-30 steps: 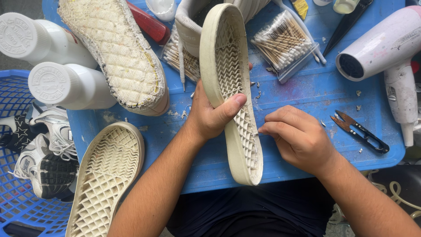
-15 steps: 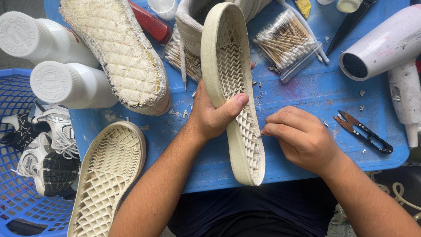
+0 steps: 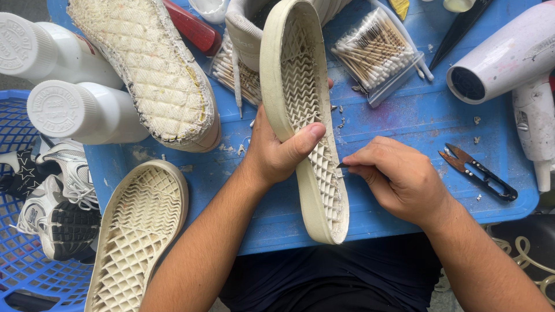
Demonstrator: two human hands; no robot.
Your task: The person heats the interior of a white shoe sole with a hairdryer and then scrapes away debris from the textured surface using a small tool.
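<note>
On the blue work table (image 3: 404, 190), which fills most of the view, a detached cream rubber sole (image 3: 303, 115) stands on its long edge, tread side facing right, running from the top of the frame down to the near table edge. To its left, a worn shoe (image 3: 150, 69) lies with its rough, quilted underside up. A second cream sole (image 3: 136, 237) lies tread-up, overhanging the near left corner of the table. A blue plastic basket (image 3: 23, 271) sits beside the table on the left and holds black-and-white sneakers (image 3: 55, 202). A white hair dryer (image 3: 509, 63) lies at the right edge, nozzle pointing left. Two white capped bottles (image 3: 69, 110) lie on their sides at the upper left.

The left hand (image 3: 277, 153) grasps the upright sole at mid-length: the thumb presses across the tread face and the fingers wrap behind it. The right hand (image 3: 399, 179) is clenched around a small dark tool tip (image 3: 342, 165), pinched between thumb and forefinger; the tip touches the tread edge just below the left thumb.

A clear bag of cotton swabs (image 3: 376, 49) lies behind the right hand. Small black thread snips (image 3: 477, 172) lie to the right, apart from that hand. Pale rubber shavings (image 3: 341, 115) are scattered on the table near the sole.
</note>
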